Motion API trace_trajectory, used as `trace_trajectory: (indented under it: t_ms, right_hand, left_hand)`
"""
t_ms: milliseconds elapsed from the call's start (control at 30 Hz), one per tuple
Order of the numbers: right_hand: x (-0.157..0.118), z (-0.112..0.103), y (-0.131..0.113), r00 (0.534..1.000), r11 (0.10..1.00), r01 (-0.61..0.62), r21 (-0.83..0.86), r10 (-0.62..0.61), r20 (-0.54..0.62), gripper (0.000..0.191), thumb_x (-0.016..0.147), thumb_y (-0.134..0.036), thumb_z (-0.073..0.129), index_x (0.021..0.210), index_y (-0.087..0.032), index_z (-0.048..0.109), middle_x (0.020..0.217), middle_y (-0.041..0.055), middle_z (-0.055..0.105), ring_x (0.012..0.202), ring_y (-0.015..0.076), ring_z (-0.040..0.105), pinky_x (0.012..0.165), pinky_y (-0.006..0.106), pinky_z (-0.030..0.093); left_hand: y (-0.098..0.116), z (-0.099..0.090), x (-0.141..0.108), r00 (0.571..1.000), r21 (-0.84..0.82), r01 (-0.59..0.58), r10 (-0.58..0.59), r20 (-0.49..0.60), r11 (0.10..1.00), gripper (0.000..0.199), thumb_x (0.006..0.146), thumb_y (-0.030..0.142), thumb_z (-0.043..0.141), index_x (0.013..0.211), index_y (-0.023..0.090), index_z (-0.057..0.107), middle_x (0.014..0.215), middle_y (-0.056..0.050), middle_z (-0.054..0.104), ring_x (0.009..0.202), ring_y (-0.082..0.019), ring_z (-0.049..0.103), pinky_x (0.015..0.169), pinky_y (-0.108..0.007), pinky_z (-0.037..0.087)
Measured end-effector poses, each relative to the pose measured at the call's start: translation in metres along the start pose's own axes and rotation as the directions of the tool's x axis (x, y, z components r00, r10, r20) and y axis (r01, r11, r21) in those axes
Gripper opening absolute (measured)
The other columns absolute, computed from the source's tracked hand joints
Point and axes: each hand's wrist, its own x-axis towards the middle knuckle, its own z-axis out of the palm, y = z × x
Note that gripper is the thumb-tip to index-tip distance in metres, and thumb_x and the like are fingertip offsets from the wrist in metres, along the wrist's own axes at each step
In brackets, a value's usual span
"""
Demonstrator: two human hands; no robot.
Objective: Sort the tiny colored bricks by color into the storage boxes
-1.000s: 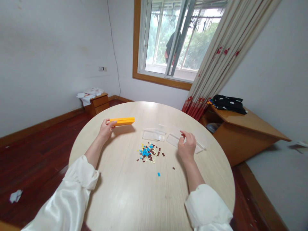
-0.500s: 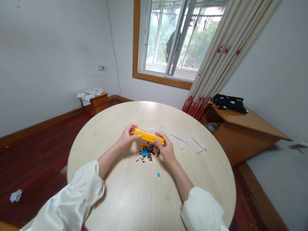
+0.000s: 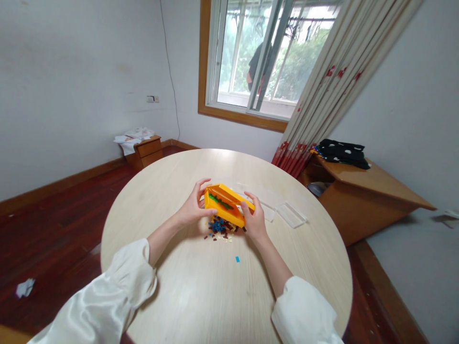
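Round table point(image 3: 193, 296), yellow box point(image 3: 229, 218) held ajar over loose bricks point(image 3: 218, 226), green pieces point(image 3: 221, 202) inside, left hand point(image 3: 191, 209) curled round one end, right hand point(image 3: 256, 220) round the other, clear trays point(image 3: 291, 215) nearby

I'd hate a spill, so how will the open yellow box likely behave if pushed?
The yellow box looks stiff: its walls run straight between left hand and right hand. Its lid stands ajar, so it may swing. The green pieces inside look small and could slide out.

A tilted yellow box point(image 3: 226, 216) gapes, green pieces point(image 3: 219, 200) inside.
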Motion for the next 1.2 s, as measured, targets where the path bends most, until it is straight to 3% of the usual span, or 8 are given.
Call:
trace_trajectory:
  t_ms: [167, 267, 400, 567, 667, 833, 967, 1200]
  right_hand:
    - [0.007, 0.001, 0.008, 0.956, 0.896, -0.289, 0.336, 0.289, 0.051, 0.063, 0.071, -0.063, 0.058, 0.120, -0.025, 0.045, 0.111, 0.0077, 0.062, 0.091, 0.0221, 0.065, 0.057, 0.030, 0.056]
    - [0.011, 0.000, 0.008, 0.921, 0.781, -0.376, 0.498, 0.376, 0.106, 0.055, 0.071, -0.066, 0.056, 0.110, -0.026, 0.051, 0.108, 0.0070, 0.064, 0.088, 0.0220, 0.066, 0.059, 0.032, 0.058]
    - [0.014, -0.005, 0.005, 0.900, 0.664, -0.412, 0.625, 0.402, 0.166, 0.046, 0.076, -0.064, 0.053, 0.099, -0.025, 0.056, 0.096, 0.0064, 0.068, 0.087, 0.0238, 0.067, 0.070, 0.041, 0.057]
    - [0.014, -0.010, 0.000, 0.879, 0.507, -0.451, 0.734, 0.394, 0.268, 0.036, 0.077, -0.059, 0.053, 0.087, -0.025, 0.058, 0.089, 0.0045, 0.071, 0.089, 0.0260, 0.066, 0.082, 0.050, 0.051]
    - [0.012, -0.012, -0.002, 0.878, 0.470, -0.457, 0.755, 0.373, 0.299, 0.035, 0.076, -0.057, 0.053, 0.081, -0.024, 0.061, 0.091, 0.0067, 0.071, 0.094, 0.0292, 0.065, 0.084, 0.055, 0.047]
    - [0.011, -0.014, 0.002, 0.878, 0.410, -0.462, 0.787, 0.340, 0.338, 0.032, 0.073, -0.051, 0.056, 0.077, -0.020, 0.066, 0.089, 0.0092, 0.072, 0.092, 0.0272, 0.064, 0.092, 0.051, 0.044]
    - [0.012, -0.016, 0.008, 0.903, 0.457, -0.427, 0.780, 0.265, 0.339, 0.034, 0.073, -0.051, 0.052, 0.079, -0.022, 0.069, 0.089, 0.0076, 0.072, 0.098, 0.0263, 0.063, 0.100, 0.049, 0.037]
    - [0.014, -0.020, 0.009, 0.914, 0.712, -0.376, 0.593, 0.181, 0.362, 0.061, 0.069, -0.070, 0.036, 0.105, -0.030, 0.066, 0.115, 0.0074, 0.065, 0.114, 0.0334, 0.052, 0.098, 0.056, 0.034]
  left_hand:
    - [0.002, 0.001, -0.003, 0.986, 0.134, -0.154, 0.143, 0.089, 0.979, 0.087, 0.056, 0.026, 0.080, 0.130, 0.031, 0.034, 0.140, -0.009, 0.034, 0.132, -0.028, 0.033, 0.106, -0.041, 0.035]
    - [0.008, 0.006, -0.008, 0.955, 0.257, -0.269, 0.223, 0.194, 0.928, 0.085, 0.057, 0.020, 0.077, 0.131, 0.030, 0.036, 0.145, -0.010, 0.027, 0.137, -0.029, 0.024, 0.110, -0.046, 0.029]
    - [0.020, 0.017, -0.018, 0.908, 0.417, -0.372, 0.233, 0.348, 0.829, 0.082, 0.055, 0.012, 0.074, 0.128, 0.030, 0.043, 0.151, -0.008, 0.016, 0.139, -0.033, 0.015, 0.112, -0.051, 0.021]
    - [0.032, 0.025, -0.026, 0.847, 0.464, -0.467, 0.230, 0.479, 0.753, 0.080, 0.058, 0.002, 0.063, 0.129, 0.033, 0.042, 0.154, -0.002, 0.001, 0.141, -0.033, 0.005, 0.111, -0.053, 0.022]
    - [0.033, 0.026, -0.028, 0.820, 0.490, -0.507, 0.220, 0.529, 0.710, 0.082, 0.058, 0.001, 0.061, 0.130, 0.034, 0.040, 0.154, 0.000, -0.005, 0.141, -0.033, 0.001, 0.111, -0.054, 0.023]
    - [0.034, 0.032, -0.032, 0.788, 0.544, -0.556, 0.190, 0.585, 0.629, 0.079, 0.062, 0.000, 0.056, 0.131, 0.033, 0.038, 0.154, 0.002, -0.015, 0.141, -0.032, 0.000, 0.111, -0.052, 0.025]
    - [0.031, 0.039, -0.035, 0.753, 0.558, -0.606, 0.185, 0.631, 0.567, 0.073, 0.065, 0.000, 0.054, 0.129, 0.032, 0.041, 0.153, 0.004, -0.016, 0.141, -0.032, 0.004, 0.112, -0.051, 0.026]
    - [0.019, 0.041, -0.036, 0.679, 0.510, -0.699, 0.243, 0.692, 0.501, 0.060, 0.072, 0.001, 0.051, 0.126, 0.027, 0.046, 0.155, -0.002, -0.008, 0.141, -0.029, 0.013, 0.114, -0.049, 0.021]
